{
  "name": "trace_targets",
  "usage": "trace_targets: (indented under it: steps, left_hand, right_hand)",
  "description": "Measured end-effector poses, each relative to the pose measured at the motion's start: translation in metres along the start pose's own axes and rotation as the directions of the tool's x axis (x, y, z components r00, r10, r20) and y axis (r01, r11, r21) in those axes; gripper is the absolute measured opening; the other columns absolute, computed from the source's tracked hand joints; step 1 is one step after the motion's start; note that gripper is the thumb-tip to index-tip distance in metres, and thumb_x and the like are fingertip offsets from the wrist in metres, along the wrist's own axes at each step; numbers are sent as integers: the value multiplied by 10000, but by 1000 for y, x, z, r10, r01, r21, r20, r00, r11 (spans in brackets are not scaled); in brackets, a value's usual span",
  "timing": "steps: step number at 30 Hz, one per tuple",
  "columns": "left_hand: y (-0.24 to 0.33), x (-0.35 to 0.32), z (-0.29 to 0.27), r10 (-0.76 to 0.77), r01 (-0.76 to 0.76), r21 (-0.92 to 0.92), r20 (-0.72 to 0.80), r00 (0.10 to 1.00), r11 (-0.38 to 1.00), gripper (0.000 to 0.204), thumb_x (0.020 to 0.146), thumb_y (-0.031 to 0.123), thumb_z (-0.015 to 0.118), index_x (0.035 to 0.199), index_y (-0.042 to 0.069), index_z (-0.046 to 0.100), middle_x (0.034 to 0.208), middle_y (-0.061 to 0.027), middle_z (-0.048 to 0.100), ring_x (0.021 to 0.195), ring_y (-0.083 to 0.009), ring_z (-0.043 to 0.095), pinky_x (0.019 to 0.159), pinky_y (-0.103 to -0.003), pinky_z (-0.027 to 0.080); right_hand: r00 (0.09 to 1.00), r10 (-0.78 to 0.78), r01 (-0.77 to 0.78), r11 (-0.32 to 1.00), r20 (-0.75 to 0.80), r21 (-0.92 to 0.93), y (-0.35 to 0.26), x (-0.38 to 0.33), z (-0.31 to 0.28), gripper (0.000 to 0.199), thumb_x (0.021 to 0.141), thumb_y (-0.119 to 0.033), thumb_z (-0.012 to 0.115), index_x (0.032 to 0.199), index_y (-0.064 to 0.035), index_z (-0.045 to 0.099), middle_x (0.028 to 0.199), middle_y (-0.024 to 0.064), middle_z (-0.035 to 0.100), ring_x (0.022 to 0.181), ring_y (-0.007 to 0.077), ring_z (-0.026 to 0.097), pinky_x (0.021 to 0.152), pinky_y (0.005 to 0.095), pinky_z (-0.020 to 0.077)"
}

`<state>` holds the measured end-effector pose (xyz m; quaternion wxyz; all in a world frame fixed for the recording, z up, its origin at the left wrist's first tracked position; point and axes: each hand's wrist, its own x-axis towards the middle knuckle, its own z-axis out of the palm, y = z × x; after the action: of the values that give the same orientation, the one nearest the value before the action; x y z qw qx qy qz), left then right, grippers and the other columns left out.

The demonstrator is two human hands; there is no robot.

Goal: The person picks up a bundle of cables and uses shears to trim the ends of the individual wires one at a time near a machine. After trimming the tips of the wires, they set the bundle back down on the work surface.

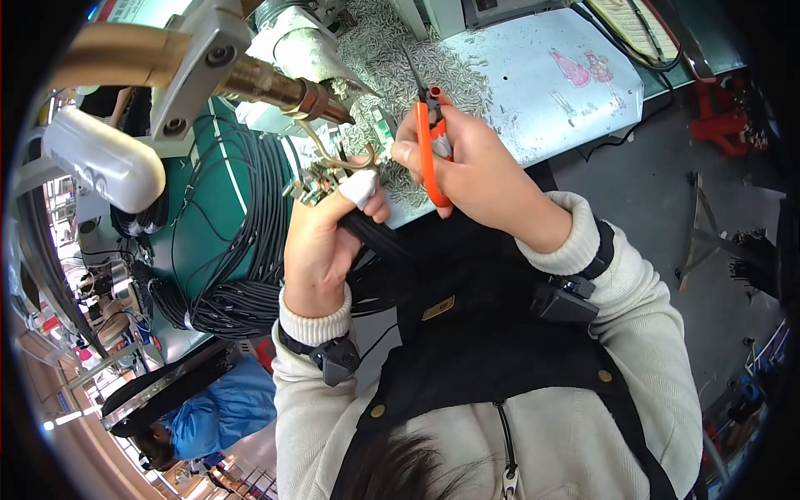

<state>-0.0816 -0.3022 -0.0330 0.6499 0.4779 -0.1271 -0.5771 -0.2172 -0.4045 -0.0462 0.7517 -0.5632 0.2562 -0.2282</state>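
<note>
cutter [430,142] tips blurred, cable [379,237] end hidden in left hand [321,242]

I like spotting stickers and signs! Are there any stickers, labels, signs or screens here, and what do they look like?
Cartoon stickers: on the pale blue-white tabletop, upper right; small pink figures.
Keyboard-like panel: top right edge; cream with a dark cable around it.
Sign: top left corner; white with a red strip, mostly cut off.
No lit screens show.
</note>
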Motion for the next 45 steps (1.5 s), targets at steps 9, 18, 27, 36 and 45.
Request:
trace_targets:
  steps: [9, 18, 27, 36, 45]
  left_hand:
    - [-26, -39, 3, 95, -84, 81, -140, 986, 993, 216, 783, 33, 564, 985, -39, 542, 780, -110, 565, 688, -177, 530, 615, -301, 442]
    - [-48, -57, 8, 277, -230, 588, 10, 961, 776, 117, 760, -7, 603, 869, -37, 573, 797, -70, 572, 687, -136, 527, 644, -252, 433]
    - [-52, -49, 20, 676, -525, 742, 133, 725, 417, 185, 669, -98, 617, 827, -15, 569, 775, -66, 554, 701, -145, 521, 622, -244, 403]
    - [-48, -46, 18, 658, -526, 754, 168, 734, 394, 187, 688, -98, 590, 845, -4, 551, 762, -60, 548, 659, -132, 509, 588, -227, 393]
    - [-35, -39, 8, 131, -127, 80, -57, 990, 989, 171, 760, -30, 590, 904, 20, 512, 705, -22, 498, 437, -49, 375, 396, -178, 282]
  right_hand:
    - [997, -55, 54, 998, 54, 28, 10, -24, 3, 152, 821, -146, 563, 849, -17, 488, 622, 18, 500, 400, 74, 413, 412, 202, 353]
    - [844, -530, 494, 706, 83, -507, -3, -38, 7, 161, 790, -127, 601, 767, 13, 523, 589, 11, 525, 420, 100, 461, 413, 224, 343]
    - [928, 313, -309, 950, 203, -52, -16, -34, -1, 355, 851, -239, 494, 619, 25, 543, 441, 53, 486, 298, 98, 413, 304, 203, 305]
    - [854, 370, -434, 895, 366, 107, -6, -31, -6, 351, 860, -240, 477, 632, 22, 525, 489, 69, 510, 290, 96, 409, 289, 191, 290]
    - [861, -483, 505, 773, 160, -383, 41, -31, 5, 273, 879, -240, 479, 751, 0, 501, 690, 37, 525, 376, 104, 455, 365, 256, 341]
